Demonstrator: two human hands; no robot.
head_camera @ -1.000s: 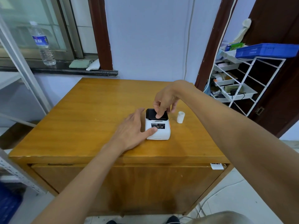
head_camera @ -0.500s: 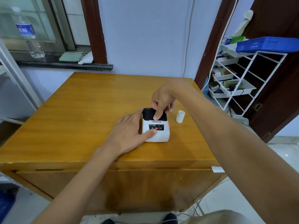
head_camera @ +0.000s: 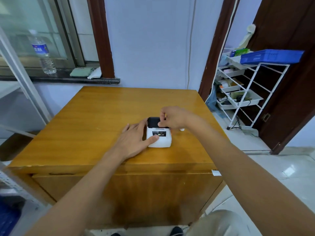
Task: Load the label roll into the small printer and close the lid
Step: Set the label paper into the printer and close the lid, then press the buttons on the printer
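R hand shifted right, now hiding label roll beside printer

Arms: I see both forearms bare, no sleeves in my view.
Left hand: bare, no glove, ring or watch showing.
Right hand: bare too.
Legs: light grey-beige trousers.
Feet: dark shoes.

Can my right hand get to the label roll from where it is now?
Probably yes. The right hand is at the printer's black lid, and the label roll stands just beside that wrist, mostly hidden by it, with nothing visible between them on the table.
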